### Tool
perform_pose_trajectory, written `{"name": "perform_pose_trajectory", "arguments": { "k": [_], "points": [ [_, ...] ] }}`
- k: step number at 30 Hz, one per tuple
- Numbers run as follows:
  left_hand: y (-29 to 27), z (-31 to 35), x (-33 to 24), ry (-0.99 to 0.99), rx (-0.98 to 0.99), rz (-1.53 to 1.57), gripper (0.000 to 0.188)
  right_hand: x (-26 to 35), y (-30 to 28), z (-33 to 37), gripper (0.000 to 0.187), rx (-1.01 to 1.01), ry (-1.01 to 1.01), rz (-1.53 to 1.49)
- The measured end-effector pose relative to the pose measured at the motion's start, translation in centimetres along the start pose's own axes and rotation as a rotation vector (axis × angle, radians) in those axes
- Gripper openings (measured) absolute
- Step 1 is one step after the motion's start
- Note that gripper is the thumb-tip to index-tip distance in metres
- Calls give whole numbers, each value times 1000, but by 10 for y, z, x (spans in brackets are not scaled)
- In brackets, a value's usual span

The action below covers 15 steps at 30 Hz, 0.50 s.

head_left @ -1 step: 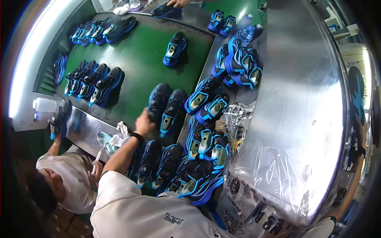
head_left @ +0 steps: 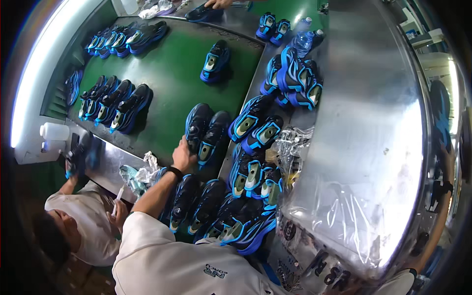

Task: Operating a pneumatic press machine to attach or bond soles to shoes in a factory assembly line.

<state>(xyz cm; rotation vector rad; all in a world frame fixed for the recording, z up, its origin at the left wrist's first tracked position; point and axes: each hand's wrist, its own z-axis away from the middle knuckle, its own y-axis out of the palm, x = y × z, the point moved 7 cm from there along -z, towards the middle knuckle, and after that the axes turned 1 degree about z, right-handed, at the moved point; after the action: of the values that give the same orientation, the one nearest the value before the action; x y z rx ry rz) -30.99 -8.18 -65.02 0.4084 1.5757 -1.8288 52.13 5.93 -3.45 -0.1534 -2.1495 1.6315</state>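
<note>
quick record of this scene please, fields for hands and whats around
left hand: at the heel of a black shoe on the green table
right hand: far right edge, by a second shoe, grip unclear
shoe rows: left part of the table
clear bottle: beyond stacked shoes
co-worker: lower left, holding a thin white tool

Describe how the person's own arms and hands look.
The left arm comes out of a short off-white sleeve with a dark edge, and a black band circles the wrist. The left hand wears no glove. The right arm and right hand, stretched at the rim, also look uncovered, though a dark shape by that wrist is unclear. A small dark print marks the shirt.
</note>
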Motion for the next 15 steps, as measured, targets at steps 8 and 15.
{"name": "perform_pose_trajectory", "arguments": {
  "k": [8,15],
  "points": [
    [24,12,21,-52,69,187,81,53,-21,102,74,49,42,166],
    [-67,69,-118,463,-383,-43,66,131,-37,202,57,-136,-197,40]
  ]
}}
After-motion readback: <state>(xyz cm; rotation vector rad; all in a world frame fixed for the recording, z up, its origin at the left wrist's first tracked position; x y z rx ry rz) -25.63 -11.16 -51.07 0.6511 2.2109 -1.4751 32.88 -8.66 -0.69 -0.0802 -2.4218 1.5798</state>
